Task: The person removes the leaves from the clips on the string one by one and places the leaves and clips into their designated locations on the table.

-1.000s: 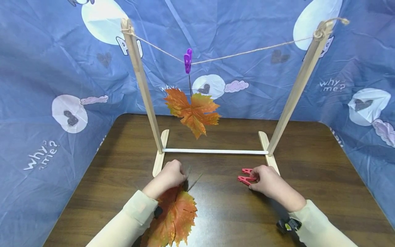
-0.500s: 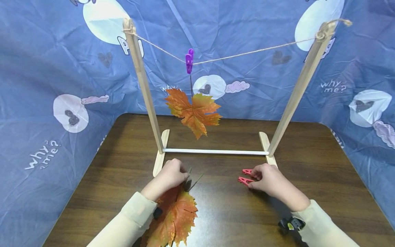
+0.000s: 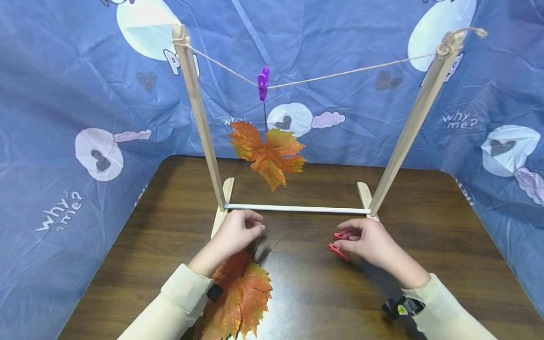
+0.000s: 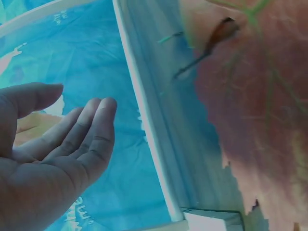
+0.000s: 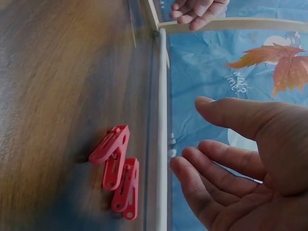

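My left hand [image 3: 240, 231] hovers with relaxed fingers just beyond the stems of the orange-red artificial maple leaves [image 3: 250, 293] on the table. In the left wrist view, nothing is between its thumb and fingers. My right hand [image 3: 371, 243] is held with thumb and fingers parted above two red clothespins [image 3: 337, 251]. The right wrist view shows both clothespins [image 5: 109, 156] lying on the table, apart from the fingers. Between the posts, a purple clothespin [image 3: 263, 84] on the twine [image 3: 340, 73] holds another orange maple leaf [image 3: 272, 156] by its stem.
A wooden frame has a left post [image 3: 199, 118], a right post [image 3: 416, 123] and a white crossbar [image 3: 297, 208] low between them. It stands on the brown wooden table [image 3: 306, 283]. Blue printed cloth [image 3: 323, 38] hangs behind.
My left hand has lifted from the leaf stems and moved slightly forward, its fingers loosening. My right fingers have come away from the red clothespins, and the nearer clothespin has turned a little.
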A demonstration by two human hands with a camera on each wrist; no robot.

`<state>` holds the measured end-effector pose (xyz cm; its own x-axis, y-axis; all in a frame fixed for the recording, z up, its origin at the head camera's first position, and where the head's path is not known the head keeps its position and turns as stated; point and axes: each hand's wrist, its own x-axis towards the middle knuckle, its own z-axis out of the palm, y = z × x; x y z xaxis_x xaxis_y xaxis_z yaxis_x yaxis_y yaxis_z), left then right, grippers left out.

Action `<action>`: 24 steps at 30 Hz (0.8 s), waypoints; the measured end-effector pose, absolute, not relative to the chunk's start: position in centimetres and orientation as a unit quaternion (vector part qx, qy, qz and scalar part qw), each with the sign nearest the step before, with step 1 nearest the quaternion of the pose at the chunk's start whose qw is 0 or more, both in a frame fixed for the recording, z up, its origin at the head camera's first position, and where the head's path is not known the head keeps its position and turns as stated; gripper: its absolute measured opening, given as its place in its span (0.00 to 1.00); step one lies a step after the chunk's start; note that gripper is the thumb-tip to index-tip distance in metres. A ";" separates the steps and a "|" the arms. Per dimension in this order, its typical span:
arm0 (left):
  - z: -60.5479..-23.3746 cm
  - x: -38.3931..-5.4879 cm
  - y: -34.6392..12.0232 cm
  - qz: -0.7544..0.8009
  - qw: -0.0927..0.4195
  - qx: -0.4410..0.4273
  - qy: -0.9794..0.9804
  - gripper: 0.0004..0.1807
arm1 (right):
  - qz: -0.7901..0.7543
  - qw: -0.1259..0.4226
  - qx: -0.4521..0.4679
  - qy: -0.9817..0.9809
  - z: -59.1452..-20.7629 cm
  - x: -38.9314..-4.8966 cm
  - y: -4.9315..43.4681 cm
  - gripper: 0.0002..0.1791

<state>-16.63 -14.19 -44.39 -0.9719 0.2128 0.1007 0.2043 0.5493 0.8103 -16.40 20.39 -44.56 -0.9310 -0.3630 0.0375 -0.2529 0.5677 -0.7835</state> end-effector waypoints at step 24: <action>-39.8 -15.5 -14.6 0.560 -0.054 0.135 0.816 0.10 | -0.488 0.007 -0.178 0.854 -39.6 -16.5 19.0 0.18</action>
<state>-15.54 -14.56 -39.81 -0.9575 0.1603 0.2398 0.2813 0.3360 0.8989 -16.48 18.98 -39.62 -0.9366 -0.3104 0.1625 -0.2975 0.4595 -0.8369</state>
